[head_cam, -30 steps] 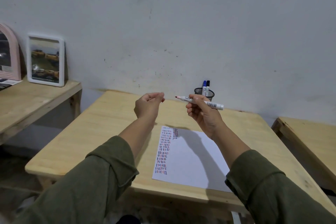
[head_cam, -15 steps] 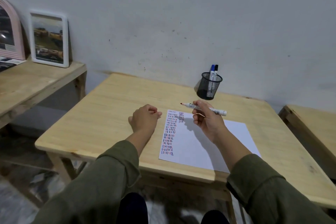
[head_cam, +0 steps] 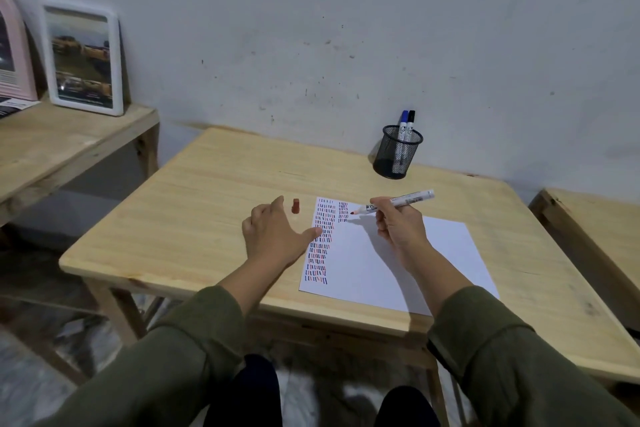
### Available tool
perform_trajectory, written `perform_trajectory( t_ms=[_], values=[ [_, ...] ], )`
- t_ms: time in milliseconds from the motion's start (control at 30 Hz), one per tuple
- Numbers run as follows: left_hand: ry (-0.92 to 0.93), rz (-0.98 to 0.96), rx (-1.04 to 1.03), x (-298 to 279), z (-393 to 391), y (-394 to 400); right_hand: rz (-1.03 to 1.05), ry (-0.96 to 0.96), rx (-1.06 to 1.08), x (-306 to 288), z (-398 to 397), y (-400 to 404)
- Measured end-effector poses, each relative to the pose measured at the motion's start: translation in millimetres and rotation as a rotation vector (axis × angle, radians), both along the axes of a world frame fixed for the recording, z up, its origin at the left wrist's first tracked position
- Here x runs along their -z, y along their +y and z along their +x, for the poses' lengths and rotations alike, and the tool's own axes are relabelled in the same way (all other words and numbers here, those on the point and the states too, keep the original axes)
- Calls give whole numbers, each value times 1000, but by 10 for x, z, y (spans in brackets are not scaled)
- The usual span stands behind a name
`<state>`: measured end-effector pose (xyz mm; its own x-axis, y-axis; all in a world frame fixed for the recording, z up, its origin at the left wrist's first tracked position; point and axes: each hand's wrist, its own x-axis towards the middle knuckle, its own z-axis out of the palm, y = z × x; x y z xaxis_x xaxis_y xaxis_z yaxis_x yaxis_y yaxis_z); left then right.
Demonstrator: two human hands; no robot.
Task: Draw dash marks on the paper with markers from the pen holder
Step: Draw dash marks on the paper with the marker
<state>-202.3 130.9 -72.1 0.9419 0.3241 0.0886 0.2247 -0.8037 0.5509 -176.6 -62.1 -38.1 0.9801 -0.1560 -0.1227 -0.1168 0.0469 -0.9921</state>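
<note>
Right hand: my right hand is closed around a white-barrelled marker with a red tip. I hold it low over the far left part of the sheet, tip pointing left, just beside the short second block of dashes. I cannot tell whether the tip touches the sheet.

Marker label: the barrel carries a small black logo and a line of dark print, too small for me to read.

Left hand: my left hand is open and holds nothing. It rests on the table just left of the sheet, thumb reaching to the sheet's left edge.

Cap: a small red marker cap stands on the table just beyond my left fingers, apart from the sheet.

Paper: a white rectangular sheet of paper lies flat near the middle of the light wooden table. A full column of short red and blue dashes runs down its left edge, with a shorter block started to its right at the far end.

Pen holder: a black wire-mesh pen cup sits at the far side of the table by the wall. It holds two white markers upright, one blue-capped and one black-capped. Their barrel print is unreadable.

Sleeves: both my forearms wear olive green sleeves pushed up short of the wrists.
</note>
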Motion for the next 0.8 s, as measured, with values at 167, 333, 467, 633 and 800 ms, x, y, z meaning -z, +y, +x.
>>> perform_trajectory(
  t_ms=[167,333,467,633,800],
  values=[
    [-7,29,5,4,-24,-1,-85,-16,43,143,0,52],
    [-17,30,3,-2,-38,-1,-133,-20,38,186,15,33],
    [-28,24,9,0,-43,-1,-191,-40,30,215,28,20],
    [-30,27,15,-5,-50,1,-217,-41,27,238,51,16],
    [-35,28,16,-8,-55,-5,-234,-41,17,251,56,14]
  ],
)
